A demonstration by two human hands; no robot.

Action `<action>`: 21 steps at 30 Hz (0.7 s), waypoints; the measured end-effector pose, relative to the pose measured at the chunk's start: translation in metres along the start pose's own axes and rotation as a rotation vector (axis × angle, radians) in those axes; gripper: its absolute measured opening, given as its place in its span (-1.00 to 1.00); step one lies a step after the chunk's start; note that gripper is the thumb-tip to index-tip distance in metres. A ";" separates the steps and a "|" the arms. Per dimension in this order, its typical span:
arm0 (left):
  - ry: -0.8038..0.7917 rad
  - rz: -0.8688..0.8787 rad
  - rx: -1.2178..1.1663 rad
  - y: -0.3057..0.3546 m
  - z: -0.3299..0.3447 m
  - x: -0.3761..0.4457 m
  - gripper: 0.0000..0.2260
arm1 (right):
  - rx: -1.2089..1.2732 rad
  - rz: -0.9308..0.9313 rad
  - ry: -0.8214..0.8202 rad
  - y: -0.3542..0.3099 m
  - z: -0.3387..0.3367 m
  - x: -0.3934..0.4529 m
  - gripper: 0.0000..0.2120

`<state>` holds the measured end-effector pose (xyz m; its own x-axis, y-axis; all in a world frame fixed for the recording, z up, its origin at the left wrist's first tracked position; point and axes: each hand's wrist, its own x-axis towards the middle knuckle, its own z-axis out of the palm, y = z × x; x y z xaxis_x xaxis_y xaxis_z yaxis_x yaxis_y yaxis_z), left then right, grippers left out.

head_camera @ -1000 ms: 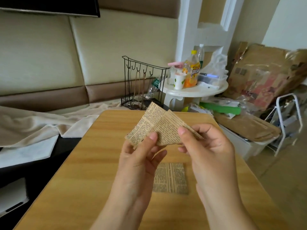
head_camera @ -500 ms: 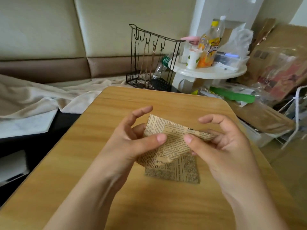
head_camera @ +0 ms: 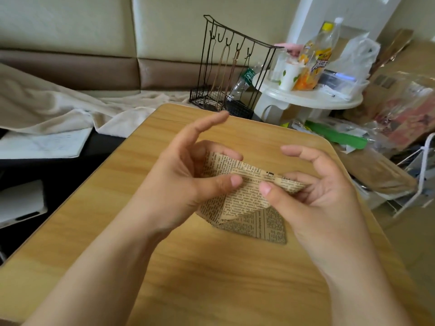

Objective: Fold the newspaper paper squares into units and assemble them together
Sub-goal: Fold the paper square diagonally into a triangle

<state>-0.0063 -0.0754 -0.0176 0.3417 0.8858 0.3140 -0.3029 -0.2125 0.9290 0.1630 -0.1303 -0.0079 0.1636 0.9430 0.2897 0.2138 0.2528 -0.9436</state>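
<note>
1. My left hand pinches the left part of the folded newspaper square: the thumb presses on its near face, curled fingers lie behind it, and the index finger is raised off the paper, pointing away from me.
2. My right hand pinches the right part of the same piece: the thumb lies on the near face just beside my left thumb, the lower fingers curl under the right-hand corner, and the index finger arches above the paper without touching it.
3. The folded newspaper square is held between both hands just above the wooden table, with a crease running along its upper edge and its lower flap hanging toward the tabletop.
4. A second newspaper square lies flat on the table directly beneath the held piece; the held piece and my right hand cover part of it, so only its near right portion shows.
5. Beyond the far edge of the table stands a black wire rack with hooks.
6. To the right of the rack is a white round side table carrying an orange drink bottle and a white cup.
7. A beige cloth lies crumpled at the left, in front of the padded seat back.
</note>
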 end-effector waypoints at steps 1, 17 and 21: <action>-0.010 0.016 0.037 0.000 -0.001 0.000 -0.43 | -0.012 -0.005 -0.001 0.000 0.001 -0.001 -0.56; 0.017 0.097 0.129 -0.003 0.012 -0.005 -0.80 | 0.167 0.022 0.120 -0.008 -0.002 -0.005 -0.60; 0.035 0.083 0.115 -0.005 0.014 -0.004 -0.82 | 0.176 0.012 0.137 -0.007 -0.003 -0.006 -0.59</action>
<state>0.0063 -0.0837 -0.0211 0.2877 0.8768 0.3853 -0.2239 -0.3295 0.9172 0.1634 -0.1383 -0.0024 0.2969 0.9111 0.2859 0.0413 0.2869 -0.9571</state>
